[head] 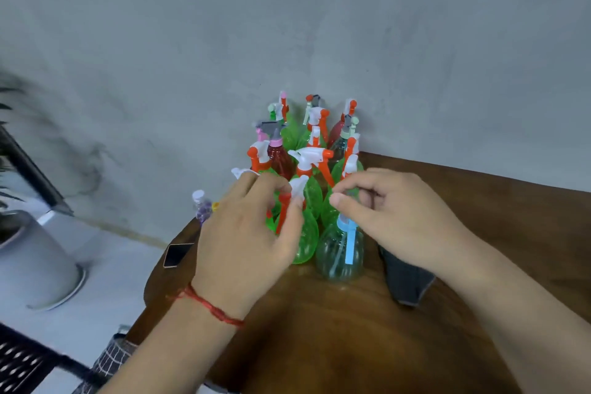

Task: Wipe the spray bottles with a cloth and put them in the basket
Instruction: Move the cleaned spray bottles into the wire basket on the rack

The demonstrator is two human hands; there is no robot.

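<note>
A cluster of several spray bottles point(311, 150), mostly green with red and white trigger heads, stands on the wooden table point(319, 329) against the wall. My left hand point(252, 233) curls its fingers round the neck of a front green bottle point(305, 243) with a white and red head. My right hand point(396, 214) has curled fingers, with the thumb on top of the blue sprayer of a clear bottle point(339, 259) at the front of the cluster. A dark grey cloth point(406, 281) lies on the table, partly under my right forearm.
A phone point(177, 254) lies near the table's left edge, beside a small bottle with a white cap point(200, 203). On the floor to the left stands a grey plant pot point(35, 262). A dark checked fabric container point(113, 355) sits below the table's front left corner.
</note>
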